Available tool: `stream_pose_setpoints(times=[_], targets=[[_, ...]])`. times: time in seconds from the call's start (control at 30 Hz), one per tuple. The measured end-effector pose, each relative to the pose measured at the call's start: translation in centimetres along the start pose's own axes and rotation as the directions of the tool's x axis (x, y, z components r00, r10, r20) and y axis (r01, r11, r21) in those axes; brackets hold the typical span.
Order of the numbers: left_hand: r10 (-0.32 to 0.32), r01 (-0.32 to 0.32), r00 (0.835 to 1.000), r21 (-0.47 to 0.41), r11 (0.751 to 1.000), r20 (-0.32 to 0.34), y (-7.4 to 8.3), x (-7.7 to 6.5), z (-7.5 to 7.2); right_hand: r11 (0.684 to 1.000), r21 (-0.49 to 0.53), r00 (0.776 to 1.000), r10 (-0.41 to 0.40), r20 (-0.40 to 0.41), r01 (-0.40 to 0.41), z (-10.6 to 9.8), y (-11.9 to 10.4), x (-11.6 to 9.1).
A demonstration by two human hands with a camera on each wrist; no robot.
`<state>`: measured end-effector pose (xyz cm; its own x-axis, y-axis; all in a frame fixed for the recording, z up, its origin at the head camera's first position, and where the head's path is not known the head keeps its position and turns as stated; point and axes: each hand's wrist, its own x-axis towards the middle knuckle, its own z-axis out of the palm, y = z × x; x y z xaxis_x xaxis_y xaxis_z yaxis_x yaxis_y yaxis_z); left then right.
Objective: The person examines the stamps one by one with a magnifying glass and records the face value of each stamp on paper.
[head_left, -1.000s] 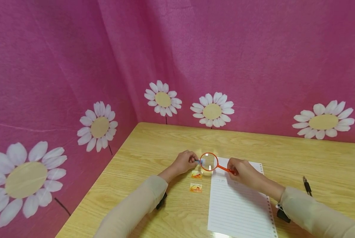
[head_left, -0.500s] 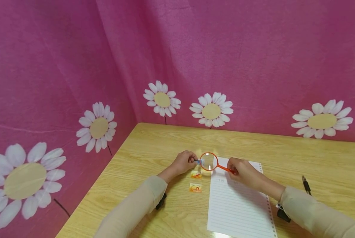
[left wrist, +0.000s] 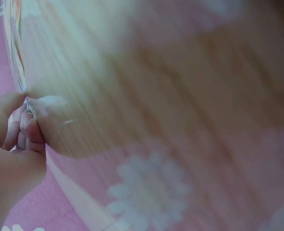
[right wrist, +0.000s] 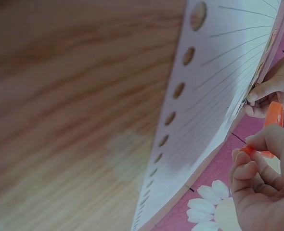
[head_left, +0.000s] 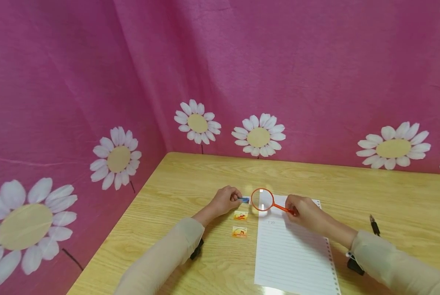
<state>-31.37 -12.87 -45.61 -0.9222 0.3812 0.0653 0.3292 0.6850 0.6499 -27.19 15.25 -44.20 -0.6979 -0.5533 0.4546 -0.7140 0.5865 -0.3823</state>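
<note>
In the head view, my left hand [head_left: 225, 200] pinches the near edge of a small blue picture stamp [head_left: 245, 200] low over the table; the wrist view shows thumb and fingertips together there. My right hand [head_left: 303, 210] grips the handle of a red-rimmed magnifying glass [head_left: 262, 200]. Its lens hangs just right of the blue stamp and overlaps the top left corner of the lined sheet [head_left: 293, 262]. Two orange and yellow stamps, an upper one [head_left: 240, 215] and a lower one [head_left: 240, 232], lie in a column below the blue one.
A black pen [head_left: 374, 225] lies on the wooden table [head_left: 190, 172] right of the sheet. Faint writing shows near the sheet's top, and holes run down its right side. A pink curtain [head_left: 297, 61] with daisies borders the table at the back and left.
The magnifying glass has moved slightly right with my right hand, so its lens no longer overlaps the blue stamp. My left hand keeps its pinch; the whole head view has shifted a little.
</note>
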Motion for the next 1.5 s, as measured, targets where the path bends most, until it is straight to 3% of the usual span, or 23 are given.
stream_pose_setpoints(times=[0.4, 0.7, 1.5], targets=[[0.000, 0.000, 1.000, 0.002, 1.000, -0.003, 0.2, 0.0, 0.0, 0.998, -0.061, 0.998, -0.031, -0.049, 0.028, -1.0, 1.0, -1.5], [-0.006, 0.006, 1.000, 0.000, 1.000, -0.006, 0.3, -0.1, -0.1, 0.995, -0.065, 0.997, 0.082, 0.011, -0.081, -2.5, 1.4, -2.7], [-0.004, 0.004, 1.000, -0.013, 1.000, -0.020, 0.2, 0.1, 0.2, 0.972, -0.121, 0.978, 0.207, 0.025, -0.202, -5.8, 2.5, -6.8]])
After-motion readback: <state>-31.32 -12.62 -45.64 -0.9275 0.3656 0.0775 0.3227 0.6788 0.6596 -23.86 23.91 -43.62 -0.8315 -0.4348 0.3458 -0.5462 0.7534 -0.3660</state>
